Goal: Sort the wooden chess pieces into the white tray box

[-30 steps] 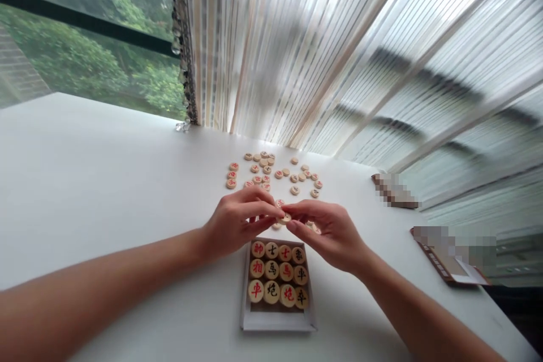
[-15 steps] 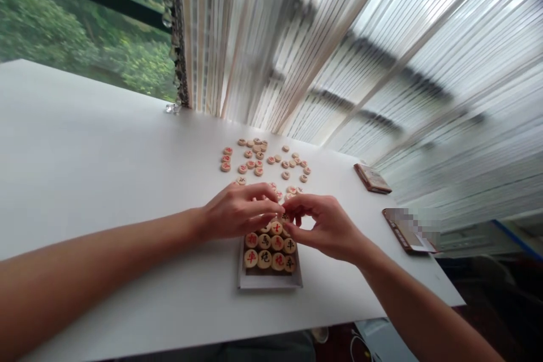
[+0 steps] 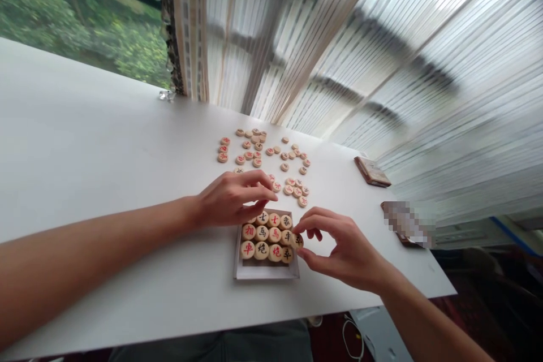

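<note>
A shallow white box (image 3: 266, 272) on the table holds rows of round wooden Chinese chess pieces (image 3: 262, 233) with red or black characters, faces up. My right hand (image 3: 339, 243) is at the box's right edge, with a black-marked Chinese chess piece (image 3: 298, 240) between thumb and fingers. That piece overlaps the right side of the box in view. Over the box's far left corner hovers my left hand (image 3: 233, 198), fingers apart and loosely bent, nothing visible in them. It hides part of the far row of pieces; its thumb is hardly visible.
Several loose Chinese chess pieces (image 3: 257, 147) lie scattered beyond the box on the white table (image 3: 127, 169). At the right edge are a small brown box (image 3: 372, 172) and another flat brown item (image 3: 403, 226), partly blurred out. String curtains (image 3: 297, 56) hang along the far side.
My right hand has moved right and nearer, from the box's far end to its right edge, with a piece in its fingers. My left hand has drawn apart from it, uncovering more pieces.
</note>
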The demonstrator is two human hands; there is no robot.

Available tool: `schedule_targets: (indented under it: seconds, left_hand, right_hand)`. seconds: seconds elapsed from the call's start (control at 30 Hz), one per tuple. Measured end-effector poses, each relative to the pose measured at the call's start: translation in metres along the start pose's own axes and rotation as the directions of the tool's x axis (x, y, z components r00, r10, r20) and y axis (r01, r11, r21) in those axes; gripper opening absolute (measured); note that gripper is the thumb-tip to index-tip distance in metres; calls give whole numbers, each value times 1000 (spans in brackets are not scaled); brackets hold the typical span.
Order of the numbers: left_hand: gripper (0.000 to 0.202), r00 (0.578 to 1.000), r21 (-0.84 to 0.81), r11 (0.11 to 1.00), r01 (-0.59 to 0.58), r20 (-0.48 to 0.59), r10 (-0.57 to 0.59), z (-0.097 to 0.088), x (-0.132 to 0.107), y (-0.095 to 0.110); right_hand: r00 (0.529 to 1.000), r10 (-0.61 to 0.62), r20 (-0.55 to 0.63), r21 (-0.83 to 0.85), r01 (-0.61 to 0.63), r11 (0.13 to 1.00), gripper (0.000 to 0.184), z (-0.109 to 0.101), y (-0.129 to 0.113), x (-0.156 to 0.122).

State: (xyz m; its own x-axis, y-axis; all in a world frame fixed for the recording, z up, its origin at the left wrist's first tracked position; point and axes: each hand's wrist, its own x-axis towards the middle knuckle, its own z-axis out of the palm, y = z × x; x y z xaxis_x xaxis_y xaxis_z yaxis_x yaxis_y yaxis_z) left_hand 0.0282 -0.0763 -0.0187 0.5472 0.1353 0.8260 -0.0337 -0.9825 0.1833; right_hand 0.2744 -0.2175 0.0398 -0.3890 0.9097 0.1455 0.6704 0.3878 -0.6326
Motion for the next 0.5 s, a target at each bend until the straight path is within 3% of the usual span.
schedule_targets:
  seconds: [0.5]
  left_hand:
    - [20,1000,-27,999,24,-2,-24,2,-3,-2]
  right_hand:
    - [996,-15,84,-57,20,998,23,16,4,-16]
